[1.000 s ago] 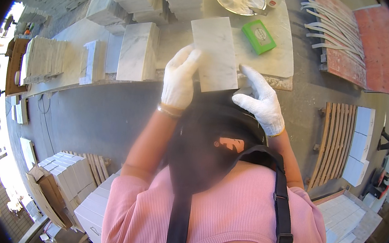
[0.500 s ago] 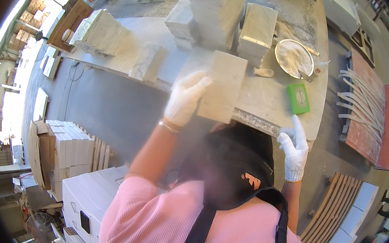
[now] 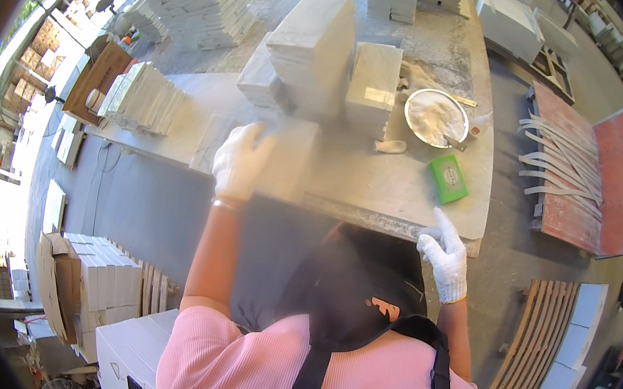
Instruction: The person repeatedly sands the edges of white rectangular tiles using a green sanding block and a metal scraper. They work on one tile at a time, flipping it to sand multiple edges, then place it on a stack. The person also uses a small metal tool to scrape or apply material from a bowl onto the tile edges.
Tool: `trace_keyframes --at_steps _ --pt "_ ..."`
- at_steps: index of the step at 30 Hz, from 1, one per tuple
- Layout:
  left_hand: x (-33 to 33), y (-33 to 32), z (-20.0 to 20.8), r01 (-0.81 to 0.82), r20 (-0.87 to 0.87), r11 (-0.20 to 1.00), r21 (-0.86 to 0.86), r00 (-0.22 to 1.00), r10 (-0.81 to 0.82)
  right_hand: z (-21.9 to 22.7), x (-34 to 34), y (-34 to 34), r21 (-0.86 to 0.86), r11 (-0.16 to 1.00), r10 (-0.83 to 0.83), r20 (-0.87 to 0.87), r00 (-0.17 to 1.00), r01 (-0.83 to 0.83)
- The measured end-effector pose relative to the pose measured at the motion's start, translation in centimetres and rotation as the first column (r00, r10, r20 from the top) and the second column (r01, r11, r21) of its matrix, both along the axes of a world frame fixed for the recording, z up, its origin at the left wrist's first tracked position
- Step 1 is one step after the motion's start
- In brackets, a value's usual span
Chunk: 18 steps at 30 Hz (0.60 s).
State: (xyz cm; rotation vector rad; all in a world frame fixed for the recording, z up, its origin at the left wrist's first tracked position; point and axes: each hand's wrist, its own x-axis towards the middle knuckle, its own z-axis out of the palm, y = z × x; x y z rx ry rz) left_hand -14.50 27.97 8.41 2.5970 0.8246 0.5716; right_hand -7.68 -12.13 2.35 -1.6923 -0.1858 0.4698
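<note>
The left hand (image 3: 243,161), in a white glove, is gripping the near-left edge of a pale rectangular stone tile (image 3: 285,160) lying on the grey stone workbench (image 3: 373,189), fingers curled together over it. The gloved right hand (image 3: 445,254) is hovering at the bench's near-right edge, fingers loosely spread, near a green rectangular sponge (image 3: 447,179).

Hidden and unclear parts around the two gloved hands

The left hand (image 3: 243,161) covers the near-left corner of the pale slab (image 3: 285,157) it grips, and its fingertips cannot be seen past the slab's edge. Motion blur smears both, so the slab's outline is hard to trace. Below the right hand (image 3: 443,252), a dark cap (image 3: 351,290) hides the worktable's (image 3: 402,196) near edge. Beyond that hand, the contents of the round bowl (image 3: 435,118) are too small to tell; the print on the green pack (image 3: 447,179) is unreadable. Far stacks are cut off by the rim.
</note>
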Motion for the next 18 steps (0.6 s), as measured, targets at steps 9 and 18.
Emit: trace_keyframes --at_steps 9,18 --pt "8.7 -8.4 1.8 0.351 0.249 0.932 0.094 0.898 -0.363 -1.8 0.7 1.5 -0.022 1.0 0.022 0.009 1.0 -0.022" --pt "14.8 -11.6 2.6 0.092 -0.094 0.974 -0.209 0.989 -0.114 -0.3 0.4 0.7 -0.048 0.999 0.016 -0.039 0.999 -0.018"
